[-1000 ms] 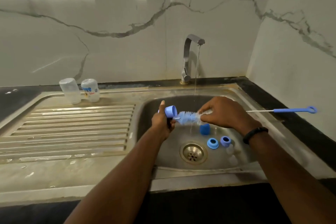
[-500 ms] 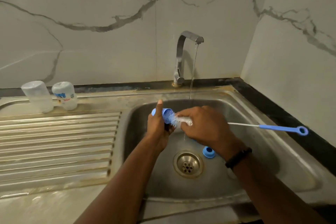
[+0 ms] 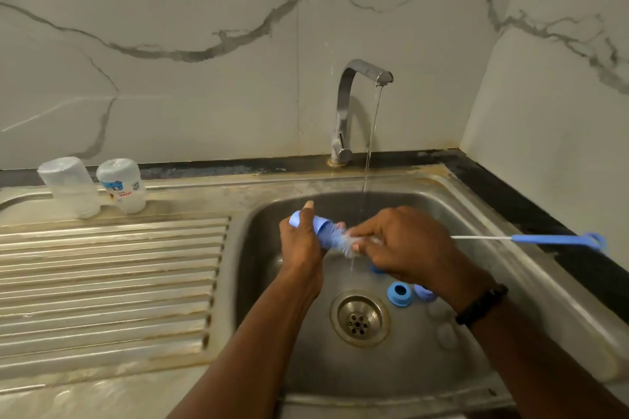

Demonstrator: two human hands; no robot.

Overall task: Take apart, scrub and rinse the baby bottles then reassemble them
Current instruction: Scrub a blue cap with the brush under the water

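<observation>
Over the sink basin (image 3: pixel 476 282) my left hand (image 3: pixel 301 245) grips a blue bottle cap (image 3: pixel 323 231), its open end facing right. My right hand (image 3: pixel 401 245) holds the bottle brush near its white bristles (image 3: pixel 350 241), which are pushed into the cap. The brush's wire and blue handle (image 3: pixel 558 240) stick out to the right over the sink rim. A blue collar ring (image 3: pixel 399 293) lies by the drain, and a second one (image 3: pixel 423 292) is partly hidden under my right wrist. Two clear teats (image 3: pixel 442 323) lie right of the drain. Two clear bottle bodies (image 3: pixel 95 185) stand upside down on the drainboard's far left.
The tap (image 3: pixel 354 105) runs a thin stream of water into the basin just behind my hands. The ribbed steel drainboard (image 3: pixel 112 282) stretches to the left. The drain (image 3: pixel 359 318) sits in the basin's middle. Marble walls close off the back and right.
The brush bristles have gone deeper into the blue cap. The brush handle has swung from higher, to lower, to level on the right. The second collar ring and the teats show again.
</observation>
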